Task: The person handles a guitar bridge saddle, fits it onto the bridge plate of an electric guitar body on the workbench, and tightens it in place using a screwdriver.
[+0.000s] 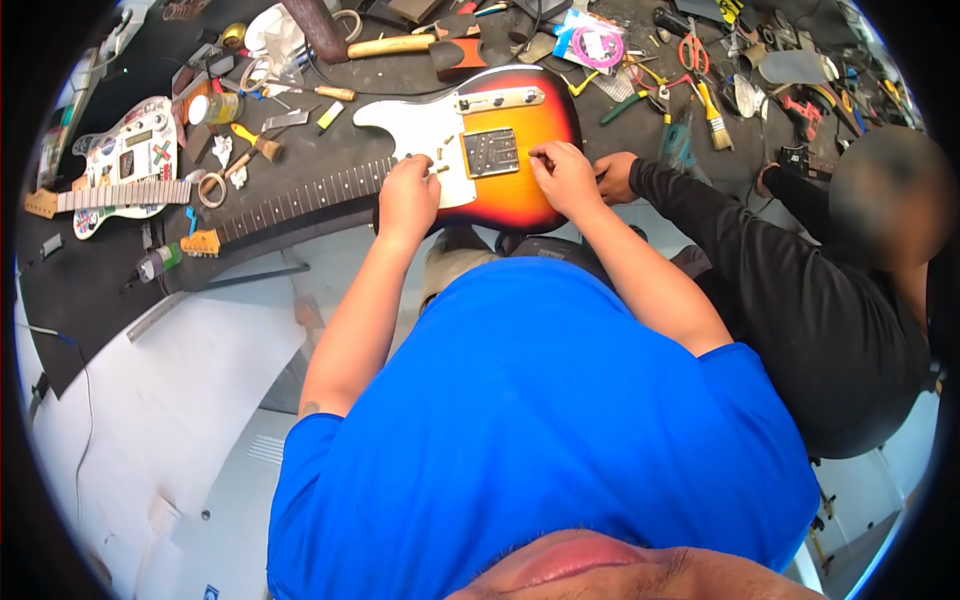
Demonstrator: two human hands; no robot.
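Observation:
A sunburst electric guitar [541,98] with a white pickguard [452,134] lies face up on the dark bench, its neck [295,205] pointing left. Over the lower end of the fretboard is my left hand [411,190], fingers bent close together near the pickguard's edge; whatever they may hold is too small to tell. My right hand [566,178] rests at the body just right of the metal bridge [491,152], fingers curled and fingertips near the bridge's edge. Its fingertips are too small to show whether anything is between them.
A co-worker [790,280] in black sits at the right, one hand [615,177] beside the guitar body. A stickered guitar [128,160] lies at the left. Brushes [716,125], red scissors [692,54], a wooden-handled hammer [390,45] and a jar [215,107] crowd the bench's far side.

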